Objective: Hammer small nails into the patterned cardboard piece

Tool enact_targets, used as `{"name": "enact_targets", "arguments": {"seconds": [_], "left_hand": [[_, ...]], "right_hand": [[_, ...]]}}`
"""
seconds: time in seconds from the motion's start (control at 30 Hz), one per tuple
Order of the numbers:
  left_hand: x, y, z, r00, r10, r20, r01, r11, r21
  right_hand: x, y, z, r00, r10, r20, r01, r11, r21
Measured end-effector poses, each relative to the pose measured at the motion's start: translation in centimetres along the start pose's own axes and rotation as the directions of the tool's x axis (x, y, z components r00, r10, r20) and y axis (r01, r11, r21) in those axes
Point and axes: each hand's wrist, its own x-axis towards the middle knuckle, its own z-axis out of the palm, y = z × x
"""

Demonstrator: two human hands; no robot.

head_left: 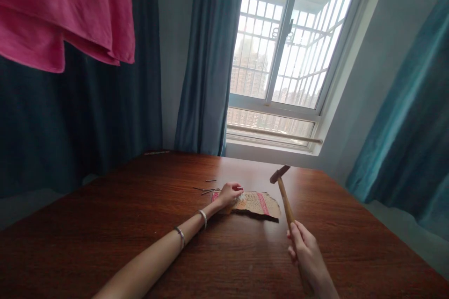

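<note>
By the window (277, 56), a torn card (257, 203) lies on the brown table (105, 224) under the left hand (229, 195); what that pinches, I can't tell. The right hand (307, 247) grips the hammer (285, 196), which looks stiff and head-heavy, best held low; the card seems light, easily bent, best pinned by an edge, and I see no container.

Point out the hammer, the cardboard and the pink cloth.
Hammer (285, 200): head camera, on its wooden handle.
Cardboard (251, 202): head camera, on its speckled face.
Pink cloth (72, 7): head camera, on its hanging middle.
</note>
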Motion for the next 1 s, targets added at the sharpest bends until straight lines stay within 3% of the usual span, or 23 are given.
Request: {"name": "enact_targets", "arguments": {"seconds": [0.1,0.2,0.43,1.0], "left_hand": [[0.1,-0.3,0.1,1.0,0.017,-0.009,-0.017,1.0,-0.017],[0.1,-0.6,0.2,0.999,0.034,-0.019,-0.034,0.999,-0.025],[0.2,-0.7,0.2,1.0,0.014,-0.006,-0.014,1.0,-0.014],[0.3,-1.1,0.3,1.0,0.023,-0.001,-0.022,0.995,0.093]], "right_hand": [[-0.6,-2.0,1.3,0.986,-0.016,0.167,-0.008,0.989,0.146],[-0.9,-2.9,2.3,0.975,-0.017,0.22,-0.019,0.987,0.16],[-1.1,-3.5,4.3,0.972,-0.016,0.236,-0.02,0.988,0.15],[-1.3,-3.6,4.7,0.971,-0.01,0.24,-0.014,0.995,0.098]]}}
